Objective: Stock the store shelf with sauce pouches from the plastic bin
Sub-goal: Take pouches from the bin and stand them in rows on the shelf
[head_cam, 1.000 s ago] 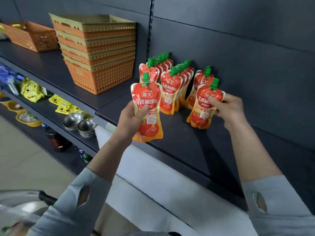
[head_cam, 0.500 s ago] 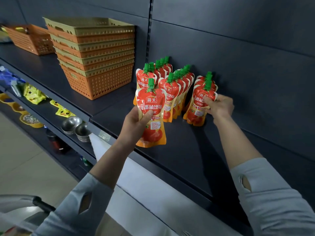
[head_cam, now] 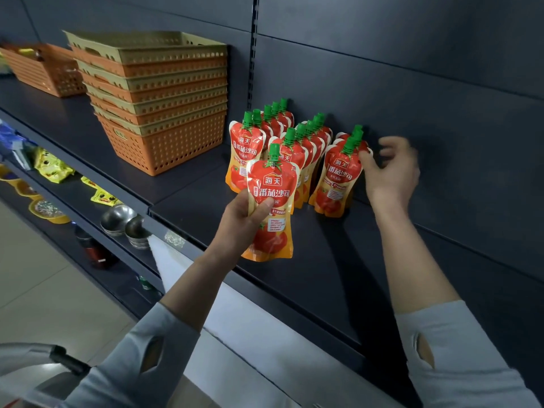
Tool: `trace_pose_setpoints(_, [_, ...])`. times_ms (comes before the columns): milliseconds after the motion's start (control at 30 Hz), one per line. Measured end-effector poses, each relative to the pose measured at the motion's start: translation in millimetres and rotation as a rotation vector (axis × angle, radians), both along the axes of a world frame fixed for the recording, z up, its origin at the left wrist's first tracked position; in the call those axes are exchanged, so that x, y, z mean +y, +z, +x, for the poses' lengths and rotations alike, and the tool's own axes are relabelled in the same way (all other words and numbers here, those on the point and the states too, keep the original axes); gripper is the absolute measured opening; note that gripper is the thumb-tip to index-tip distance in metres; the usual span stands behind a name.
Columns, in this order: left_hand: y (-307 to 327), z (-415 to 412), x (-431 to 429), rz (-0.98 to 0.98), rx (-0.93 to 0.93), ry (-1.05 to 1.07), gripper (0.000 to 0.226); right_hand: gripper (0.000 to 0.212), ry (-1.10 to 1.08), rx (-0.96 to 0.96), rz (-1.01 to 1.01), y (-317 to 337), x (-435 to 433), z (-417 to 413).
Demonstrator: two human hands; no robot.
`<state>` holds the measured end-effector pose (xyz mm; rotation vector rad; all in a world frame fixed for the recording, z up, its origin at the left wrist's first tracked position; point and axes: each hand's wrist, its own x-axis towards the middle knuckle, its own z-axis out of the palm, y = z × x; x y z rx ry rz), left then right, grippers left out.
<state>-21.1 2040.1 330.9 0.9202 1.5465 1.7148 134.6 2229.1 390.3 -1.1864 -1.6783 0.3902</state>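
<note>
Now: both hands at the shelf, as my remote feed shows them.
Left hand grips the held pouch upright, thumb across its front, over the front of the shelf. Right hand is loosely spread, holding nothing; one fingertip seems to touch the right row of standing pouches, though I cannot be sure. The middle row and left row stand beside it, near the stacked baskets.
</note>
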Motion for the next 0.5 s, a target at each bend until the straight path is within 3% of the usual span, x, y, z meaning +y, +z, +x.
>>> trace_pose_setpoints(33, [0.3, 2.1, 1.5, 0.002, 0.006, -0.011, 0.032, 0.022, 0.083, -0.007, 0.024, 6.5, -11.0, -0.4])
trace_pose_setpoints(100, [0.6, 7.2, 5.7, 0.005, 0.013, -0.032, 0.029, 0.011, 0.376, -0.026, -0.114, 13.9, -33.7, -5.2])
trace_pose_setpoints(233, [1.1, 19.5, 15.0, 0.028, 0.044, -0.099, 0.023, 0.015, 0.751, -0.051, -0.422, 11.9, -56.0, -10.3])
trace_pose_setpoints(367, [0.1, 27.9, 22.8, 0.033, 0.078, -0.130, 0.025, 0.006, 0.774, 0.034, -0.473, 7.6, -52.3, -3.7])
trace_pose_setpoints(500, [-12.9, 27.6, 28.3, 0.033, 0.044, -0.114, 0.028, 0.005, 0.662, 0.071, -0.392, 3.2, -40.7, 9.2])
